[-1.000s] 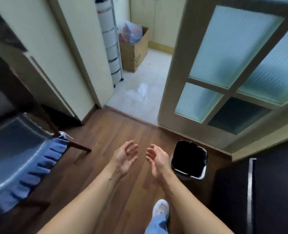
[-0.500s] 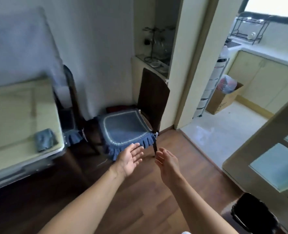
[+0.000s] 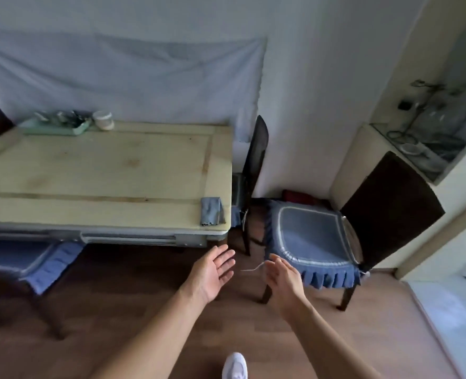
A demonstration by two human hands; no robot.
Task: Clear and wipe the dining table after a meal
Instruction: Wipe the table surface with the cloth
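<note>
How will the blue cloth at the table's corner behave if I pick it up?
The cloth lies folded with soft creases, so it will probably sag and unfold when lifted. It looks thin, so likely light. It rests near the table edge, so a push could slide it off.

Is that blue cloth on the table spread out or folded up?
Folded: the small blue-grey cloth lies as a narrow bundle at a corner of the pale table.

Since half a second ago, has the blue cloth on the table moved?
No. The blue cloth lies at the same near right corner of the table; only the camera has turned.
</note>
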